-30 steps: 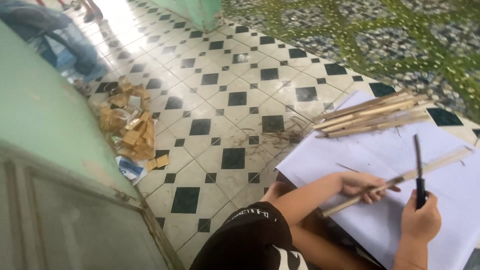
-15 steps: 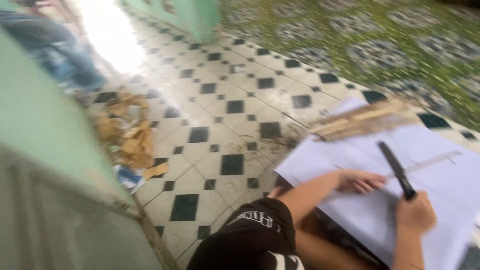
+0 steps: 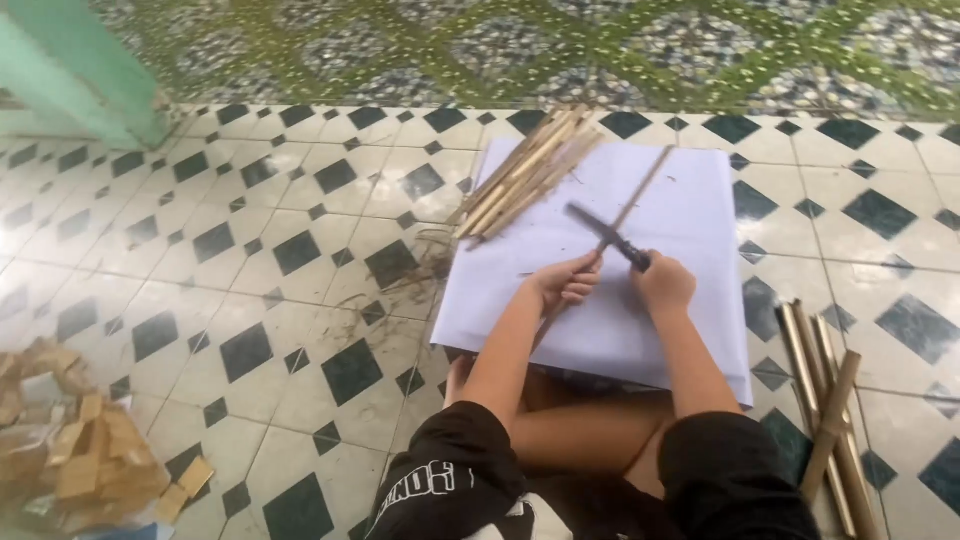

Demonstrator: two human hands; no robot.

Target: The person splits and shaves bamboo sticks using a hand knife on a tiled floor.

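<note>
Here — knife across bamboo strip

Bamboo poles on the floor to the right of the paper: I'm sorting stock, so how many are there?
About 4 poles, lying together on the tiles right of the paper beside the person's knee. Their lower ends run out of frame, and overlaps may hide another.

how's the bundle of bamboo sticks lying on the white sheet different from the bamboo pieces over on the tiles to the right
The bundle of thin pale bamboo sticks lies partly on the white paper sheet, slanted and fanned out; the thicker greenish-brown bamboo pieces lie on the bare black-and-white tiled floor, nearly side by side and steeper. The bundle holds many slim sticks; the floor group holds only a few stouter ones. Both are long, straight bamboo that neither hand touches.
</note>
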